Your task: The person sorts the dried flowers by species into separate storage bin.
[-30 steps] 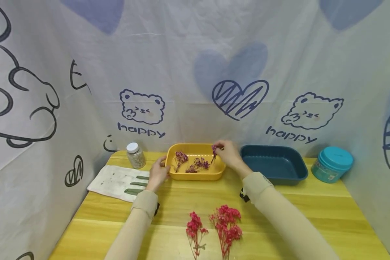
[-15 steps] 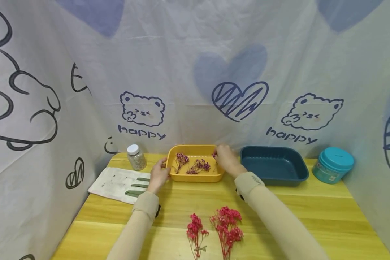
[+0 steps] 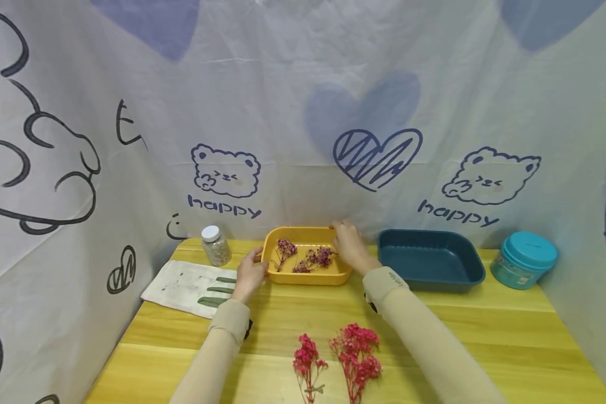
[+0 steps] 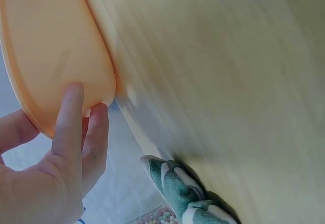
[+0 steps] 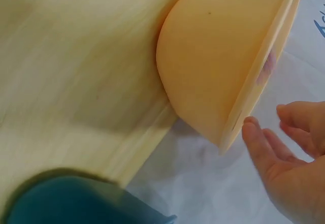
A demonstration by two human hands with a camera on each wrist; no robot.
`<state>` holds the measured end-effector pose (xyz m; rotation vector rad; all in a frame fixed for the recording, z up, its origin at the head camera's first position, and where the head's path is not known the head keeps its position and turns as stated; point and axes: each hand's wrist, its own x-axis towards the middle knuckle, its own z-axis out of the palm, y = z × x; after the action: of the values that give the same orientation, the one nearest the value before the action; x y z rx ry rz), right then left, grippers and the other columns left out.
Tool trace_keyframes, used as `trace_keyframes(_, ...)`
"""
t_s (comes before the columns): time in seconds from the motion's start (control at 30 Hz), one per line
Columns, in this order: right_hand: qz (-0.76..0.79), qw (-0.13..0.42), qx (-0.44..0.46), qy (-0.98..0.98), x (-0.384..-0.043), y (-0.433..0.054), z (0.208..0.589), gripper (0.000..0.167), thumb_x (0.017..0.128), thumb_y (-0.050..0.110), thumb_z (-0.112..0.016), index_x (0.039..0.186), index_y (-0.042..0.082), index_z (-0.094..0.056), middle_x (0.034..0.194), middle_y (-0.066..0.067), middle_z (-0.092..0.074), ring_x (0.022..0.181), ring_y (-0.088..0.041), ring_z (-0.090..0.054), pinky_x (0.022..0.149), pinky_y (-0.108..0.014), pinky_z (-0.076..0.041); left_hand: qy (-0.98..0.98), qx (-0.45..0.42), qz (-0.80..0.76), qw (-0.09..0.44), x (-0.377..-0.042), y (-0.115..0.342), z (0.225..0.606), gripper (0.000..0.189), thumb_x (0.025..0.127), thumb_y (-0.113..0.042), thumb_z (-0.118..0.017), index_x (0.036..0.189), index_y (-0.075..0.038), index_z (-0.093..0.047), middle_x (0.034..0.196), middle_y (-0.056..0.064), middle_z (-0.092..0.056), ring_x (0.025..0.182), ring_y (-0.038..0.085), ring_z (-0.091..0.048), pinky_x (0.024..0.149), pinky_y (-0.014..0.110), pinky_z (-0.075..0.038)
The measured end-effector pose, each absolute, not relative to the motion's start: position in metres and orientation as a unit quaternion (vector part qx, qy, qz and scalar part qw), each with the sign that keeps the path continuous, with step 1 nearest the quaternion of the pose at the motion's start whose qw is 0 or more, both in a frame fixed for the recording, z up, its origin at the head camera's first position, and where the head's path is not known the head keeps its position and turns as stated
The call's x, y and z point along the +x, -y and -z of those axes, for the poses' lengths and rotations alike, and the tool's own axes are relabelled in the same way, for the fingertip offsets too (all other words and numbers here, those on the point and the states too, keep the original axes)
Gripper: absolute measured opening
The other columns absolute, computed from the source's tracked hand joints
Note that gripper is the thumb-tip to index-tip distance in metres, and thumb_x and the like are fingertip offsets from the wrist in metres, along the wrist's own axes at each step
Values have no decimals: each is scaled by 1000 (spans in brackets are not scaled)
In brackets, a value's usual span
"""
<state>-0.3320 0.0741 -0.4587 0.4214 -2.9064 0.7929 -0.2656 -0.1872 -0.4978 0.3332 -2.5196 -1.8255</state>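
Note:
A yellow tray (image 3: 308, 279) stands at the back of the table with sprigs of purple dried flowers (image 3: 315, 258) lying in it. My left hand (image 3: 251, 274) grips the tray's left end; in the left wrist view its thumb is at the rim and the fingers (image 4: 70, 115) press the outer wall. Over the right end is my right hand (image 3: 350, 246). Its fingers are loosely bent and hold nothing in the right wrist view, with the thumb (image 5: 256, 137) just off the tray rim. Part of the tray's right inside is hidden behind this hand.
Two bunches of pink dried flowers (image 3: 356, 353) lie near the front. To the right stand a dark blue tray (image 3: 429, 280) and a turquoise lidded tub (image 3: 524, 261). A white-capped jar (image 3: 216, 247) and a white cloth with green stripes (image 3: 187, 286) are at left.
My right hand has lowered a purple sprig into the yellow tray's right side and let it go. The left hand has stayed at the tray's left end.

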Motion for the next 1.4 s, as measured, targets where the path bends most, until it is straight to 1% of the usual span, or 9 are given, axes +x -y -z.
trace_keyframes(0.27, -297, 54, 146, 942, -330, -85, 458, 31, 103, 3, -61, 133, 2, -66, 126, -18, -66, 108, -32, -67, 91, -44, -61, 805, 103, 584, 6, -268, 181, 498, 55, 105, -1, -49, 160, -1, -41, 148, 35, -53, 122, 50, -65, 93, 44, -65)
trace_keyframes(0.43, -314, 67, 159, 933, -325, -92, 457, 29, 103, 4, -62, 131, 1, -67, 127, -18, -67, 111, -33, -68, 93, -44, -62, 805, 101, 584, 7, -270, 180, 499, 55, 106, -1, -49, 160, -1, -40, 148, 35, -52, 123, 50, -65, 94, 45, -65)
trace_keyframes(0.6, -359, 72, 170, 915, -318, -105, 454, 30, 102, 4, -62, 132, -2, -65, 127, -22, -67, 114, -36, -68, 97, -49, -61, 823, 96, 560, 12, -271, 179, 501, 54, 107, -6, -49, 160, -1, -40, 150, 34, -52, 123, 47, -65, 96, 48, -63)
trace_keyframes(0.7, -382, 75, 158, 907, -315, -118, 450, 38, 103, 9, -61, 141, 1, -58, 129, -23, -66, 116, -37, -67, 99, -52, -59, 847, 92, 523, 33, -271, 180, 500, 53, 107, -10, -52, 159, -1, -42, 151, 32, -53, 129, 47, -62, 105, 53, -58)
trace_keyframes(0.8, -393, 84, 137, 905, -312, -136, 448, 49, 105, 14, -59, 153, 6, -47, 137, -21, -63, 124, -37, -64, 104, -55, -56, 863, 82, 495, 64, -270, 181, 497, 54, 105, -12, -55, 156, 1, -45, 153, 31, -51, 138, 48, -54, 117, 58, -48)
trace_keyframes(0.97, -382, 123, 103, 910, -305, -177, 446, 58, 106, 20, -58, 159, 9, -37, 150, -19, -55, 139, -41, -51, 112, -62, -47, 869, 68, 479, 106, -259, 183, 487, 55, 102, -14, -59, 153, 0, -48, 156, 30, -46, 146, 48, -43, 125, 63, -34)
trace_keyframes(1.07, -364, 148, 74, 916, -302, -206, 449, 60, 104, 19, -59, 159, 9, -37, 151, -21, -53, 139, -45, -46, 113, -65, -42, 873, 59, 467, 125, -247, 180, 481, 53, 101, -15, -60, 152, -2, -49, 154, 27, -46, 144, 46, -44, 125, 62, -33)
trace_keyframes(1.23, -339, 176, 32, 924, -299, -256, 458, 63, 103, 15, -59, 160, 4, -36, 149, -28, -52, 135, -50, -45, 111, -67, -39, 875, 31, 459, 152, -226, 174, 477, 48, 98, -10, -64, 145, -3, -56, 140, 24, -52, 132, 43, -48, 117, 57, -39)
trace_keyframes(1.4, -312, 196, 6, 929, -297, -295, 467, 63, 102, 13, -58, 158, -5, -35, 146, -34, -50, 134, -54, -43, 115, -67, -34, 876, 4, 461, 142, -204, 166, 477, 42, 96, -7, -66, 138, -2, -60, 125, 23, -55, 119, 40, -53, 105, 50, -46)
